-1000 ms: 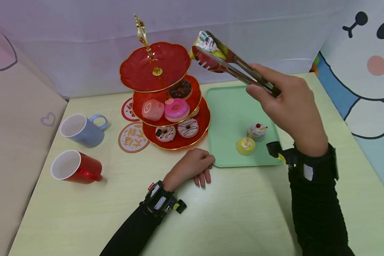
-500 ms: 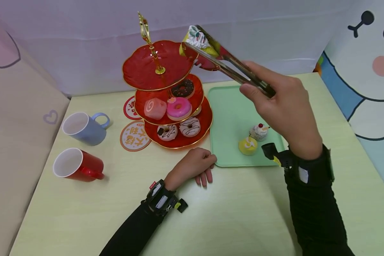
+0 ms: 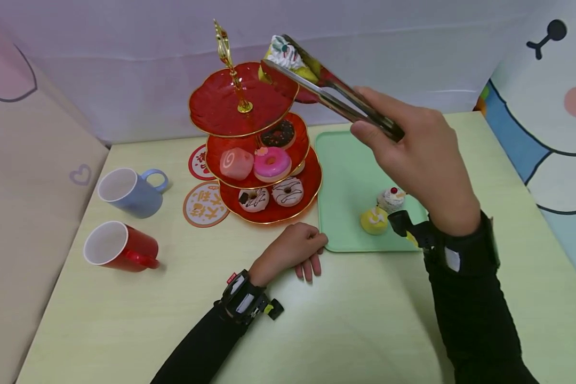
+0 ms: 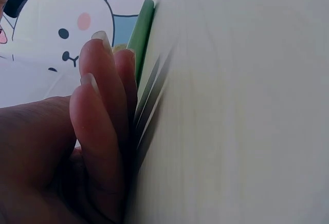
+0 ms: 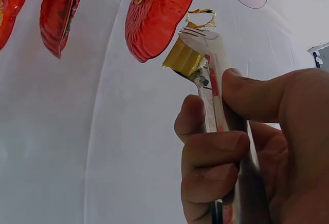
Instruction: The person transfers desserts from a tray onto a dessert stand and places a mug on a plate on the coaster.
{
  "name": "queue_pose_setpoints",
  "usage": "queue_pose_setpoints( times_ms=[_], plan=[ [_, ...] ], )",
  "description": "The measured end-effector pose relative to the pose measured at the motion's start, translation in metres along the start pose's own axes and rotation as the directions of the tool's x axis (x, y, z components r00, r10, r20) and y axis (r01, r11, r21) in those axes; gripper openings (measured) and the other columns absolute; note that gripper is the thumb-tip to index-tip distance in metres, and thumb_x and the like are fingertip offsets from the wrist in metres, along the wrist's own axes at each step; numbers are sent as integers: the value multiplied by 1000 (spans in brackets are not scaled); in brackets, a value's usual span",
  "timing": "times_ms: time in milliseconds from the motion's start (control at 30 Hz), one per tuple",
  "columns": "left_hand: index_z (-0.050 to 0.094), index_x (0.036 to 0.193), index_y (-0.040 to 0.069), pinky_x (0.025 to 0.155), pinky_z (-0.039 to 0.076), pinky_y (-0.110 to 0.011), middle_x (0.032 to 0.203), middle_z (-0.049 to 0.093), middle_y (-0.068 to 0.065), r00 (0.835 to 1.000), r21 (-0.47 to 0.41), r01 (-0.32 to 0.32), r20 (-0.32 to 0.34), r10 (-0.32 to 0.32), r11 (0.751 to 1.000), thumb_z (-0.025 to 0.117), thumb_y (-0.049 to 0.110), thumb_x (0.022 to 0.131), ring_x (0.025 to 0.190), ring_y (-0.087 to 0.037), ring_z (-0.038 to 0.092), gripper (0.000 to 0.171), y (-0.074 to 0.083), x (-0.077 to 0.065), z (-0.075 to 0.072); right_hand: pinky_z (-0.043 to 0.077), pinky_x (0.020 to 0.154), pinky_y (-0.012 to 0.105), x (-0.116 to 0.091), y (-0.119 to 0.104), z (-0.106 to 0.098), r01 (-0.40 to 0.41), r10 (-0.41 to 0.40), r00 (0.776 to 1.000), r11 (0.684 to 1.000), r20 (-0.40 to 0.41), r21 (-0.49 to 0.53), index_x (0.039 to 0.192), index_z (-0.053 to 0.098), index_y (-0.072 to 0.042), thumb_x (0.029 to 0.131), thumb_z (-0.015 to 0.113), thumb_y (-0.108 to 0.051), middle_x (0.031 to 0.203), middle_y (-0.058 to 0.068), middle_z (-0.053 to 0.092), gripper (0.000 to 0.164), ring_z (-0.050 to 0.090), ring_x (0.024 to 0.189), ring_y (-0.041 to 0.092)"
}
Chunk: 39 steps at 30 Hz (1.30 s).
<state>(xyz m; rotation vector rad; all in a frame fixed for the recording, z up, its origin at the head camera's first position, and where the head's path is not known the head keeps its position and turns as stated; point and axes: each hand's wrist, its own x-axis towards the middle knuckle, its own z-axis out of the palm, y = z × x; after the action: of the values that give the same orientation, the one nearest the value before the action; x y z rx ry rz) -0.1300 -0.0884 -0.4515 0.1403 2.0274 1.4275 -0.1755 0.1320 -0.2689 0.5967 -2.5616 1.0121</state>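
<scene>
My right hand (image 3: 415,152) grips metal tongs (image 3: 318,92). Pinched between the tong tips is a yellow toy cake (image 3: 285,55) topped with white cream, above the right edge of the top plate (image 3: 216,109) of a red three-tier cake stand. In the right wrist view, fingers and thumb wrap the tongs, and the cake's yellow side (image 5: 182,57) faces the camera near that plate. My left hand (image 3: 293,248) rests on the table by the near left corner of the green tray (image 3: 345,170), fingers loosely bent, holding nothing.
The middle tier carries a pink donut (image 3: 272,164), a pink roll (image 3: 236,163) and a chocolate donut (image 3: 278,134); white donuts (image 3: 288,192) lie below. Two small cakes (image 3: 374,221) sit on the tray. Blue (image 3: 141,197) and red (image 3: 136,249) mugs and round coasters (image 3: 205,204) stand left.
The right hand has moved left with the tongs, bringing the cream-topped cake from beside the stand to over the top plate's right edge. The left hand stays in place.
</scene>
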Motion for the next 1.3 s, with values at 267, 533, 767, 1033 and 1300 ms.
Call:
queue_pose_setpoints(
  times_ms=[267, 533, 767, 1033, 1300],
  plan=[
    [64, 86, 3, 43, 55, -33, 69, 74, -13, 1000, 3, 3, 0, -3, 1000, 49, 23, 104, 54, -34, 72, 31, 2, 0, 0, 46, 71, 46, 14, -19, -4, -5, 9, 998, 998, 60, -64, 156, 57, -31, 106, 64, -40, 125, 11, 73, 51, 61, 94, 29],
    [63, 85, 2, 43, 55, -34, 69, 74, -13, 1000, -4, -4, 6, 4, 1000, 49, 22, 105, 54, -35, 71, 31, 2, -1, -1, 46, 63, 46, 21, -27, -2, -44, 61, 989, 991, 137, -128, 158, 53, -33, 107, 61, -44, 119, 10, 75, 53, 61, 88, 28],
    [64, 85, 2, 43, 56, -35, 69, 74, -13, 1000, -6, -4, 7, 4, 1000, 49, 23, 105, 54, -35, 72, 33, -1, 0, -1, 48, 61, 47, 23, -30, -3, -28, 60, 985, 982, 164, -189, 159, 52, -32, 107, 60, -45, 116, 12, 77, 55, 63, 87, 30],
    [64, 84, 3, 43, 56, -35, 68, 74, -13, 1000, -4, -8, 1, 8, 1000, 49, 23, 105, 54, -35, 71, 32, -3, 0, -1, 47, 63, 48, 23, -29, -5, -35, 66, 985, 981, 161, -192, 159, 52, -31, 107, 60, -44, 117, 12, 76, 54, 62, 88, 31],
    [64, 84, 3, 42, 55, -34, 68, 74, -12, 1000, 5, -7, -3, 7, 1000, 49, 23, 105, 54, -35, 71, 32, -3, 0, -1, 46, 63, 47, 21, -28, -6, -33, 64, 985, 982, 160, -186, 158, 54, -31, 107, 60, -44, 119, 13, 75, 53, 60, 90, 31]
  ],
)
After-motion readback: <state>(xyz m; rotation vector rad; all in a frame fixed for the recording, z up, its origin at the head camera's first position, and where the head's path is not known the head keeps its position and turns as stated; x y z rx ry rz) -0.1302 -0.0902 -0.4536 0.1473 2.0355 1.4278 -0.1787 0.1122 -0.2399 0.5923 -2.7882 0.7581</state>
